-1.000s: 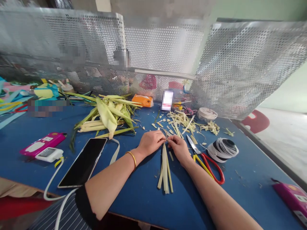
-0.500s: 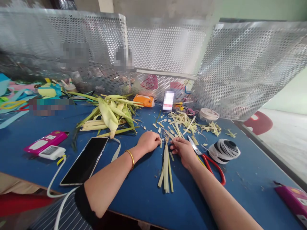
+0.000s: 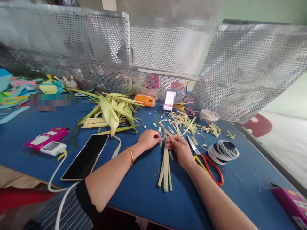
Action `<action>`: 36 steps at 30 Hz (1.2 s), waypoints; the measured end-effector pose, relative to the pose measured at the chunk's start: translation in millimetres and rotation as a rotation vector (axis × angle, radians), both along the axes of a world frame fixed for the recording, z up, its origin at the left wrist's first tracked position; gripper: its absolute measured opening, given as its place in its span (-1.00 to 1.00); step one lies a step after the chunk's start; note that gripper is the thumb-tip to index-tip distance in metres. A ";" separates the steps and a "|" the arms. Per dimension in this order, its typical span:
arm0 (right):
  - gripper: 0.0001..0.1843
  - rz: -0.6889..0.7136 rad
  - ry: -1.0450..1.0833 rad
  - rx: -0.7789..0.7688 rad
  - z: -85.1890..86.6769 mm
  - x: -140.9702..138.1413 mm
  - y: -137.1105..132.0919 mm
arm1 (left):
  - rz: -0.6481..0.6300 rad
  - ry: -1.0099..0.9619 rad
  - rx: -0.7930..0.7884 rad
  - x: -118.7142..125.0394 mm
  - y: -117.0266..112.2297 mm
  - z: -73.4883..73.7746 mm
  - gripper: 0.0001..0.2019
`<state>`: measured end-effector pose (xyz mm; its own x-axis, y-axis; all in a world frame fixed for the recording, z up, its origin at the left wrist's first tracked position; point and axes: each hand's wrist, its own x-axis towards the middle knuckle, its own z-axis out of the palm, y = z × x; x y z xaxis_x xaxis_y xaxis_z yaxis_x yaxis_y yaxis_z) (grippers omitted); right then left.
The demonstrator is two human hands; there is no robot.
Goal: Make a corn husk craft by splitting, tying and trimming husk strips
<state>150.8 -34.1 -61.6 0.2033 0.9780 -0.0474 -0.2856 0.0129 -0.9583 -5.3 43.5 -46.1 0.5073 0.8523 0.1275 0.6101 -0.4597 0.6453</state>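
Note:
A bundle of pale leaf strips (image 3: 165, 166) lies on the blue table (image 3: 134, 195), pointing toward me. My left hand (image 3: 149, 139) is curled at the top end of the bundle, its fingertips pinched on the strip ends. My right hand (image 3: 180, 149) sits just right of it, fingers also pinched on the same ends. A gold bangle (image 3: 130, 155) is on my left wrist. Red-and-yellow-handled scissors (image 3: 206, 161) lie right beside my right hand.
A heap of green and pale leaves (image 3: 109, 113) lies at the back left, cut scraps (image 3: 184, 123) behind my hands. A phone (image 3: 85, 156), a pink device (image 3: 46, 137), a roll of white strip (image 3: 223, 150) and an orange packet (image 3: 144, 99) lie around. A perforated metal screen (image 3: 168, 54) walls the back.
Both hands have stayed at the top of the strip bundle, with small finger shifts; they parted a little and closed together again. The view has drifted slightly.

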 end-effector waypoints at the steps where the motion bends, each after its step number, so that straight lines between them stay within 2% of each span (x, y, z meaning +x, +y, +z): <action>1: -0.66 -0.011 -0.025 0.010 -1.5 0.0 0.5 | 0.000 -0.074 -0.062 1.0 -0.6 -0.1 -0.83; 6: -0.67 -0.018 -0.114 0.033 -3.3 -2.6 1.7 | 0.005 -0.487 -0.538 11.1 -11.7 2.1 -0.84; 11: -0.69 -0.019 -0.191 0.048 -4.7 -1.9 2.1 | 0.016 -0.732 -0.725 16.0 -16.5 2.6 -0.86; 14: -0.72 -0.015 -0.270 0.071 -6.7 0.7 1.9 | -0.009 -0.774 -0.790 16.4 -15.1 1.6 -0.86; 16: -0.76 -0.013 -0.339 0.085 -8.3 1.9 2.1 | -0.020 -0.716 -0.738 16.7 -14.3 0.1 -0.86; 23: -0.88 0.002 -0.537 0.102 -6.2 -2.1 -0.8 | -0.170 -0.309 -0.304 12.9 -9.0 -4.6 -0.84; 26: -0.86 -0.016 -0.748 0.076 -0.3 -5.2 -5.1 | -0.194 -0.206 -0.210 10.3 -8.4 -1.0 -0.84; 28: -0.84 -0.031 -0.818 0.067 1.6 -5.3 -6.7 | -0.192 -0.181 -0.187 9.7 -9.1 1.0 -0.84; 32: -0.85 -0.004 -0.621 0.069 -2.0 -0.4 -5.4 | -0.131 -0.288 -0.264 10.7 -10.5 -0.3 -0.84; 36: -0.64 0.106 -0.446 0.038 -4.4 2.3 -3.9 | -0.040 -0.389 -0.207 12.6 -9.9 -3.7 -0.83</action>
